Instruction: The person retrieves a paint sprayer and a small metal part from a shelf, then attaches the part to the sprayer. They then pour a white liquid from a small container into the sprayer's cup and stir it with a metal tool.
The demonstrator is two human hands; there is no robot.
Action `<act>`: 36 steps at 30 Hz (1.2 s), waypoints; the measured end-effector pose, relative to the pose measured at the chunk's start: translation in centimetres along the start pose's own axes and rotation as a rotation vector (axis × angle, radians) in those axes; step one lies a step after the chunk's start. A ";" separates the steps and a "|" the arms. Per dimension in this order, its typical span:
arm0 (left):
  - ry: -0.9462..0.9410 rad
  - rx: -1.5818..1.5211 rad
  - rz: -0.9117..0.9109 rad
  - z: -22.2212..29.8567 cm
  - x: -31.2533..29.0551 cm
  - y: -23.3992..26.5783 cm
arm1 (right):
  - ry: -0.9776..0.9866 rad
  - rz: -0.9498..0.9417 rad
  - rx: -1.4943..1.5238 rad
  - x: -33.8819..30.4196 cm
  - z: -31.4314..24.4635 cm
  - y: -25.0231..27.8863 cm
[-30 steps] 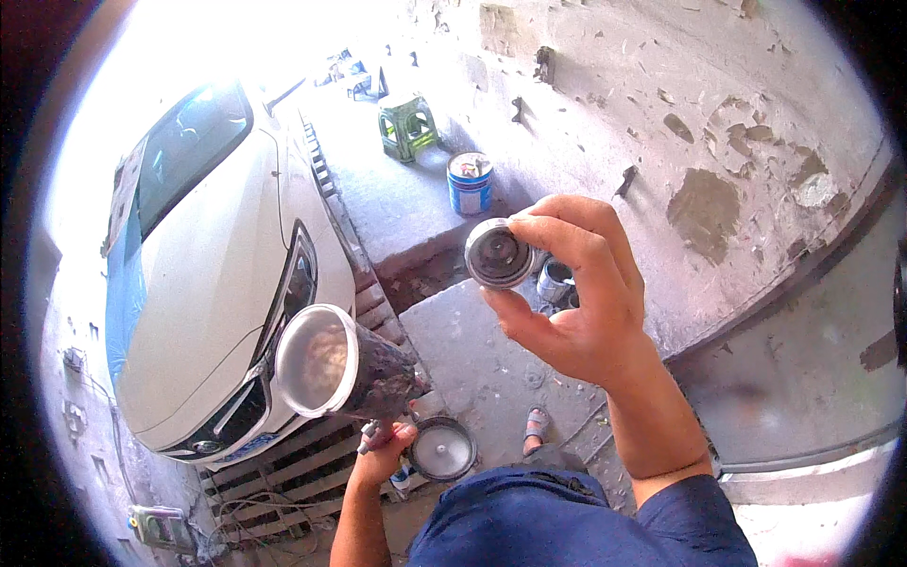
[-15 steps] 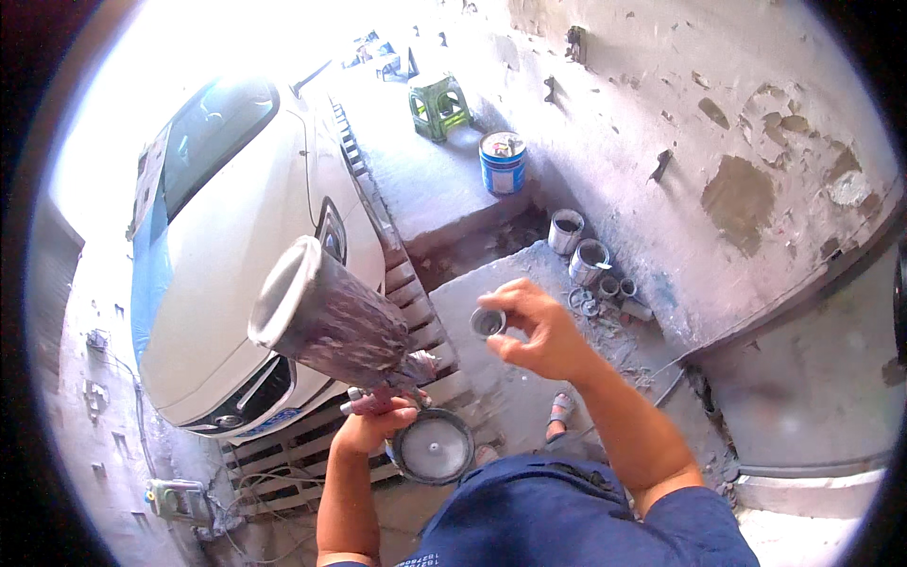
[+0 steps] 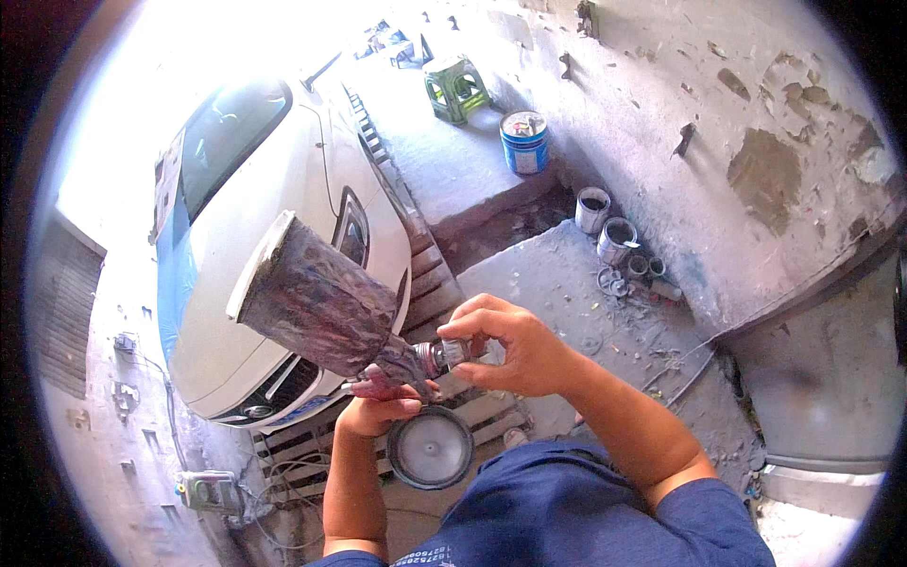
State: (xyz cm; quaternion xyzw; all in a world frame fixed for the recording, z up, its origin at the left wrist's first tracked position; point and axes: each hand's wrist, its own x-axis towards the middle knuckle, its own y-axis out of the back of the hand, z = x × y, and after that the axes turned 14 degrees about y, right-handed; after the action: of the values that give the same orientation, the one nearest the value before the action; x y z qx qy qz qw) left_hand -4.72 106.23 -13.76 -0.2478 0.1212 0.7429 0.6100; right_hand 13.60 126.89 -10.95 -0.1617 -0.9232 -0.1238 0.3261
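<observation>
In my left hand [image 3: 380, 408] is a paint spray gun [image 3: 378, 373], its handle wrapped by my closed fingers. The gun's large, paint-stained cup [image 3: 316, 298] tilts up to the left, with a pale rim. My right hand [image 3: 510, 350] pinches a small round metal cap [image 3: 455, 353] between thumb and fingers, against the front of the gun's nozzle. Whether the cap is seated is hidden by my fingers. Just below my left hand is a round grey lid [image 3: 432, 450] with a dark rim; I cannot tell whether that hand also holds it.
A white car [image 3: 283, 227] stands at the left over slatted grating [image 3: 444, 283]. Paint cans [image 3: 619, 241] sit by the peeling wall [image 3: 661, 85]. Farther back are a blue bucket [image 3: 525, 144] and a green stool [image 3: 456, 90]. A hose [image 3: 293, 472] lies lower left.
My right hand has brought the cap left and slightly down to the spray gun's nozzle. The gun's cup has tipped so its mouth faces farther left. The whole view has shifted.
</observation>
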 end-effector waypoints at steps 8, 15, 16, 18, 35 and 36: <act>-0.038 -0.023 -0.018 -0.7 0.8 -0.5 | 0.051 0.035 -0.006 -0.2 -0.2 -1.2; -0.009 -0.078 -0.045 -0.6 0.9 -0.8 | 0.190 0.075 -0.132 -0.3 0.4 -1.6; 0.022 -0.073 -0.043 -0.5 0.8 -0.7 | 0.215 0.083 -0.154 -0.2 0.5 -1.6; 0.030 -0.053 -0.042 -0.6 0.8 -0.5 | 0.130 0.074 -0.154 -0.2 0.3 -1.5; 0.024 0.033 0.030 0.3 0.8 -1.8 | -0.393 -0.192 -0.051 -0.3 0.6 -0.6; 0.033 0.021 0.032 0.3 0.6 -1.8 | -0.276 -0.165 -0.183 -0.2 0.5 -0.7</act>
State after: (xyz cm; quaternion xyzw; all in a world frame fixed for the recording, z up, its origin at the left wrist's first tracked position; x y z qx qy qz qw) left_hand -3.10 107.35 -13.56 -0.2515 0.1429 0.7470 0.5986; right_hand 13.19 126.36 -11.58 -0.1297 -0.9542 -0.2100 0.1691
